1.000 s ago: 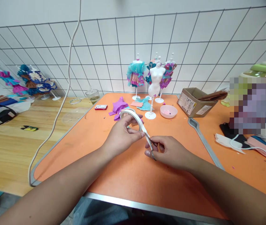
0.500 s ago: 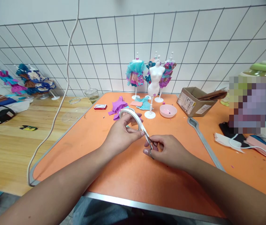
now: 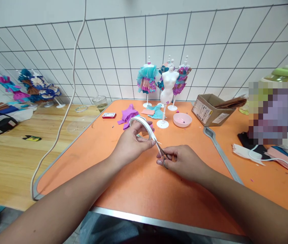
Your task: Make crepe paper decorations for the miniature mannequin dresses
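My left hand (image 3: pixel 131 140) is closed around a roll of white tape (image 3: pixel 144 122), held upright above the orange table. A strip of the tape slants down from the roll toward my right hand (image 3: pixel 181 158). Small metal scissors (image 3: pixel 164 156) sit in the fingers of my right hand, with their blades at the strip close to my left thumb. Behind the hands stands a bare white mini mannequin (image 3: pixel 169 86) on a round base. Purple crepe paper (image 3: pixel 129 114) lies just beyond the roll, partly hidden by it.
Several dressed mini mannequins (image 3: pixel 147 79) stand at the back. A pink bowl (image 3: pixel 182 120) and a cardboard box (image 3: pixel 207 109) are to the right. Left are a small red-and-white box (image 3: pixel 109 116), a lidded cup (image 3: pixel 100 102), a utility knife (image 3: pixel 32 138) and a hanging white cable (image 3: pixel 74 64).
The scissors have turned in my right hand, and their blades now show spread at the tape strip. My left hand and the roll have barely moved.
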`<state>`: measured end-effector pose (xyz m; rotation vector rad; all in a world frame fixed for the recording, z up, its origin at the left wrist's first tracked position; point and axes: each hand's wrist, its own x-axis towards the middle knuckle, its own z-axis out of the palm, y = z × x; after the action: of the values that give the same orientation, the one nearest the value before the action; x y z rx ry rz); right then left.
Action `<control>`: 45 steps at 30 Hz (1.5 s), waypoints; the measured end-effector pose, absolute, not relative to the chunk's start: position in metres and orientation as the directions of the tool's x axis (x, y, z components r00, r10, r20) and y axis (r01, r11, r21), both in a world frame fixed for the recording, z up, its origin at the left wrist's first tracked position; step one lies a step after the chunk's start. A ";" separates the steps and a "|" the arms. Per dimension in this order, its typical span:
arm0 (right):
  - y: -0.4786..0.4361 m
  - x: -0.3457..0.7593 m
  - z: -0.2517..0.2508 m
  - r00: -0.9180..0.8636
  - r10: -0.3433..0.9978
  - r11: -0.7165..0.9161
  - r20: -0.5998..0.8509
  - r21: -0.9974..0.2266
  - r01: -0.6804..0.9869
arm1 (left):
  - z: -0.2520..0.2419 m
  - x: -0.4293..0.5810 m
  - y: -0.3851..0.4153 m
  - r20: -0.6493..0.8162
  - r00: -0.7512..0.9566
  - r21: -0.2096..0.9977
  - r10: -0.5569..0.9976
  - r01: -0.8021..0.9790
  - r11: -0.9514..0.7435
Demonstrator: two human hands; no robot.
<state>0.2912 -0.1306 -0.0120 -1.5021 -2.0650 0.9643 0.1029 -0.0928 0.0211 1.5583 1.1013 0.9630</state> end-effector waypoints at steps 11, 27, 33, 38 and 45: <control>-0.137 0.291 -0.003 -0.405 0.904 0.152 -0.134 -0.787 0.599 | 0.019 0.105 -0.095 0.048 0.320 0.957 0.946 0.255 -0.135; -0.136 0.296 0.005 -0.504 0.827 0.063 -0.249 -0.849 0.524 | 0.014 0.106 -0.096 0.065 0.377 0.958 0.924 0.235 -0.164; -0.138 0.300 0.007 -0.481 0.852 0.151 -0.208 -0.782 0.605 | 0.013 0.106 -0.097 0.067 0.417 0.967 0.906 0.198 -0.163; -0.137 0.301 -0.001 -0.436 0.883 0.183 -0.174 -0.728 0.660 | 0.015 0.107 -0.099 0.080 0.403 0.974 0.912 0.163 -0.157; -0.134 0.297 -0.007 -0.501 0.847 0.161 -0.180 -0.811 0.563 | 0.024 0.101 -0.094 0.090 0.374 0.975 0.923 0.155 -0.158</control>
<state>0.2970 -0.1341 -0.0067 -1.3518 -2.1276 1.2635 0.1008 -0.0939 0.0241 1.5901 0.9881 0.9213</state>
